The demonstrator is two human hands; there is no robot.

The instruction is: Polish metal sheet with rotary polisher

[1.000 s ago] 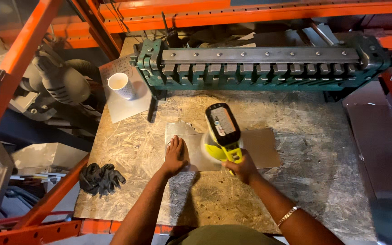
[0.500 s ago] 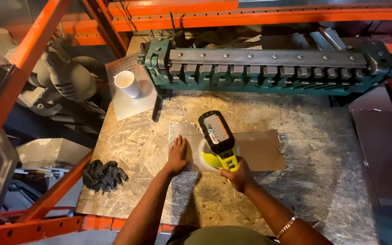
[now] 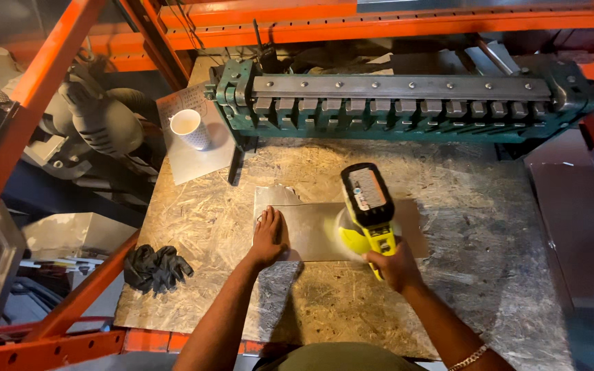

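Observation:
A thin grey sheet of metal (image 3: 314, 227) lies flat on the chipboard bench top (image 3: 194, 254). My left hand (image 3: 268, 237) presses flat on the sheet's left end, fingers spread. My right hand (image 3: 394, 264) grips the handle of a yellow and black cordless sander (image 3: 366, 209), whose round pad rests on the sheet's right half and looks blurred.
A green metal bending brake (image 3: 393, 103) runs along the back of the bench. A white cup (image 3: 188, 127) stands on a paper sheet at the back left. Black gloves (image 3: 156, 266) lie at the front left. Orange rack beams (image 3: 42, 89) frame the left side and top.
The sander and my right hand have shifted to the right along the sheet. My left hand has stayed pressed on the sheet's left end.

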